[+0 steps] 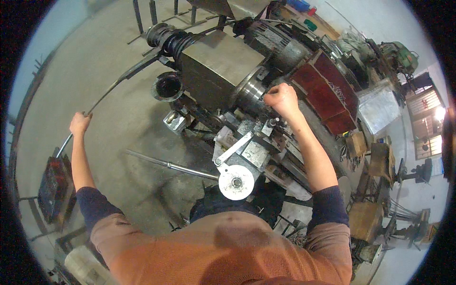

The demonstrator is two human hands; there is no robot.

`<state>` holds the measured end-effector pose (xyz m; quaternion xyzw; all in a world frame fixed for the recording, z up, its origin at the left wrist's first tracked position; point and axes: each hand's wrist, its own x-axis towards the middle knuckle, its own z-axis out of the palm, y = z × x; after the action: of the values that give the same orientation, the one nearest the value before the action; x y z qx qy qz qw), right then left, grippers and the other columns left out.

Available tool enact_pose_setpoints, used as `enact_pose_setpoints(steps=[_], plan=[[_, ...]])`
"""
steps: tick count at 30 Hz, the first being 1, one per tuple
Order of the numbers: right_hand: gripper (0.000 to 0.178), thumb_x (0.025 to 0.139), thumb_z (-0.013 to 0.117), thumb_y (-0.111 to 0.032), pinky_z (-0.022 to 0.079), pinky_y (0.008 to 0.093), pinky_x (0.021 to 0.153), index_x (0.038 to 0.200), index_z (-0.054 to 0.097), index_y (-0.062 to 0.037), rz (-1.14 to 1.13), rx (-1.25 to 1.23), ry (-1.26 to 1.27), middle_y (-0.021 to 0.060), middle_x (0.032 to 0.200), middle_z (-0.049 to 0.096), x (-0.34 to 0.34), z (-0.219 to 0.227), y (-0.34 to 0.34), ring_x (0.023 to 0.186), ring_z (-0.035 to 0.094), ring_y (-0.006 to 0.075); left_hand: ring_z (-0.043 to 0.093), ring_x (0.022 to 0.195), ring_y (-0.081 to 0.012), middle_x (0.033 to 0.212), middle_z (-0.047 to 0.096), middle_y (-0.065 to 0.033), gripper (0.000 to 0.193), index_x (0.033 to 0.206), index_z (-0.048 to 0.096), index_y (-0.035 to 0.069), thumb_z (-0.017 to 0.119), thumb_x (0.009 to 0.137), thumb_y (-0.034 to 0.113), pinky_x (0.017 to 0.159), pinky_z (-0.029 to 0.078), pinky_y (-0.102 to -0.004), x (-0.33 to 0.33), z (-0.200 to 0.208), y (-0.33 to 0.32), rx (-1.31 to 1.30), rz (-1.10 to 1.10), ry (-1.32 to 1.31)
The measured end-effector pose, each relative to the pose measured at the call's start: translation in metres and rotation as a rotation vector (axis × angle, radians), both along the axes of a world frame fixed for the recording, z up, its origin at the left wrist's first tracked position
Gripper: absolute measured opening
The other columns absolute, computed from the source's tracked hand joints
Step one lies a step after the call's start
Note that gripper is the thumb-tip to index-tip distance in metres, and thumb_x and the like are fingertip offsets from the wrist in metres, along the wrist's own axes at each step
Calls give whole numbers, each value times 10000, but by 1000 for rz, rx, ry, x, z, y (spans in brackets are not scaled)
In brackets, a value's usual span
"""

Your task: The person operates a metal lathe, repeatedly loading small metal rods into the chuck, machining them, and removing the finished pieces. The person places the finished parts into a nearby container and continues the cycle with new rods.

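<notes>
My left hand (80,124) is wrapped round a long curved metal lever (105,96) that slants up toward the machine's belt pulley. Out to the right, my right hand (284,99) is closed beside the shiny round chuck (251,89) of a lathe; its fingertips reach the chuck's front face. Whatever those fingers pinch is hidden by the hand. The lathe's grey headstock cover (222,59) lies beyond the chuck. Nearer to me are the tool post (270,124) and a white handwheel disc (236,182) with a flat crank arm (236,147).
A long steel bar (173,166) sticks out left from the handwheel. A dark funnel-shaped cup (168,86) and a small metal tin (175,122) sit left of the lathe. Right of it stand a red-brown box (323,90) and a pale metal sheet (378,107). A motor (278,45) is behind.
</notes>
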<state>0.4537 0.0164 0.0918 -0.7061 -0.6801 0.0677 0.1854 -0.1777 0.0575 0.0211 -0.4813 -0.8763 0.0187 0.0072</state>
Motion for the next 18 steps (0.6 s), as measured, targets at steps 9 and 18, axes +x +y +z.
enact_pose_setpoints(steps=[9, 18], plan=[[251, 538, 596, -250, 493, 374, 685, 684, 688, -69, 34, -81, 5, 198, 679, 615, -6, 8, 2, 673, 613, 339, 581, 970, -311, 1026, 617, -142, 472, 1045, 620, 115, 609, 730, 466, 805, 463, -402, 17, -1, -13, 83, 31, 20], [256, 541, 593, -238, 493, 367, 687, 699, 684, -59, 67, -103, 26, 185, 689, 625, -6, 6, -2, 688, 624, 327, 604, 898, -313, 948, 637, -140, 425, 966, 653, 114, 614, 723, 460, 761, 477, -393, 62, -1, -71, 170, 22, 5]])
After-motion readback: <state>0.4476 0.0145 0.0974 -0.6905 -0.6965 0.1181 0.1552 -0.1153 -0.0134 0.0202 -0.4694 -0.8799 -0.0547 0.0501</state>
